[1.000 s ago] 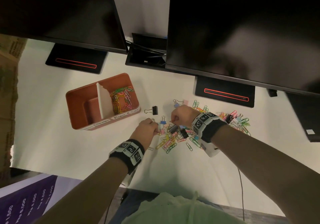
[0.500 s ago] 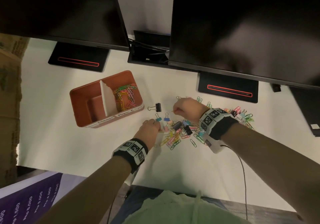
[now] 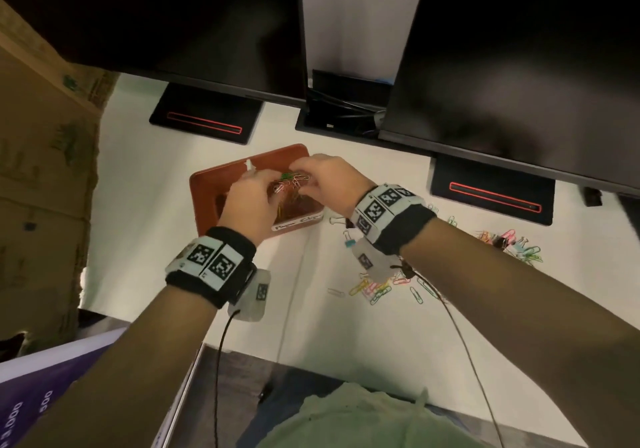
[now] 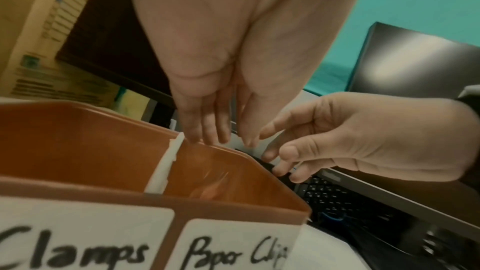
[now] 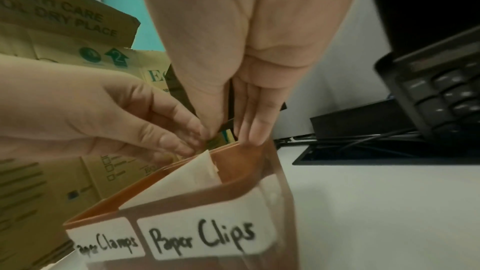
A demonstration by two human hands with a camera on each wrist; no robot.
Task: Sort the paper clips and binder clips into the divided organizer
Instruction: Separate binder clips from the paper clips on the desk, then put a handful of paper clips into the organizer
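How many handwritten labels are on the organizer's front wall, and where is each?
2. The Paper Clamps label is on the left half of the organizer front, the Paper Clips label on the right half. Other walls are not fully visible.

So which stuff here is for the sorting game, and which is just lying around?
For the job:
- organizer
- left hand and right hand, both over its paper clip side
- paper clips loose on the desk
- binder clip

Lying about:
- monitors
- keyboard
- cardboard boxes
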